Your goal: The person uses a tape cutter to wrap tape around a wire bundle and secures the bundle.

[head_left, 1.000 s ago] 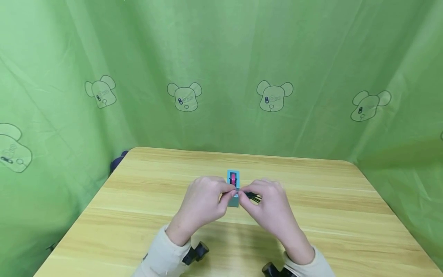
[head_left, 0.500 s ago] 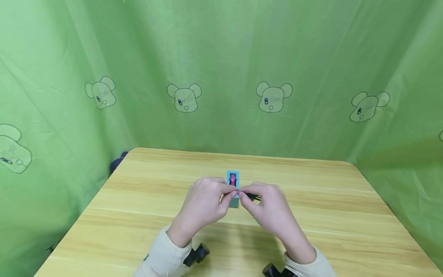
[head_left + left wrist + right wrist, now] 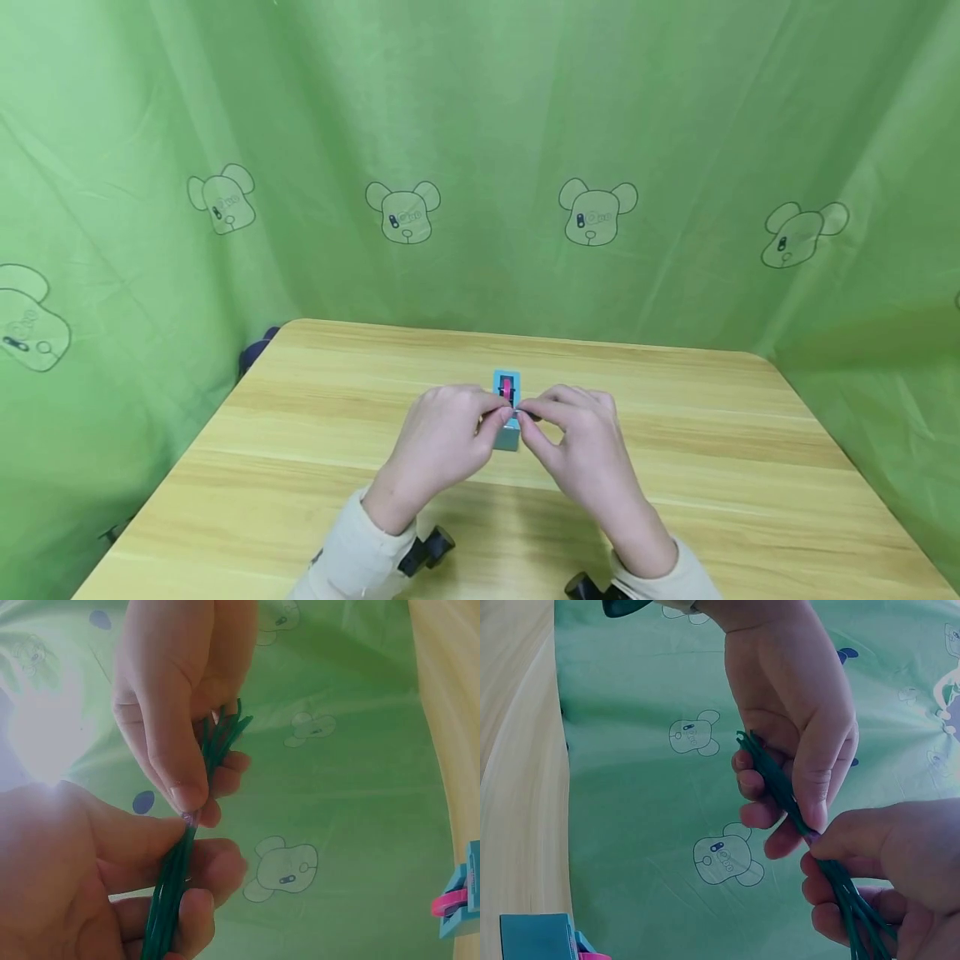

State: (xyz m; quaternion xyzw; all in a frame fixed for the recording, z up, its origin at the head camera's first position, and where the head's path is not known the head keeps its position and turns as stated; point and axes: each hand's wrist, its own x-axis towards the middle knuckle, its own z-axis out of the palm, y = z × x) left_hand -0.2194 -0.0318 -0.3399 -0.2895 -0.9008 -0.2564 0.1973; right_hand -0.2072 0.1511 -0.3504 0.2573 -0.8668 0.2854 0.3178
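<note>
A bundle of thin green strands (image 3: 169,892) with loose ends runs between both hands. Around its middle is a short glossy, purplish band (image 3: 189,818) that looks like clear tape. My left hand (image 3: 442,437) pinches the bundle on one side of this band, thumb against fingers. On the other side my right hand (image 3: 585,437) pinches it, thumb tip right at the band. The two hands' fingertips nearly meet. In the head view the fingers hide most of the strands. Just behind and below the fingertips stands a blue tape dispenser (image 3: 507,437) with a pink reel.
The wooden table (image 3: 337,367) spreads out around the dispenser. A green curtain (image 3: 480,100) printed with bear heads hangs behind and on both sides. Something dark purple (image 3: 255,354) shows past the table's back left corner.
My right hand has turned slightly, and the strand ends that stuck out beside its fingers in the head view are now mostly hidden. My left hand and the dispenser stay nearly in place.
</note>
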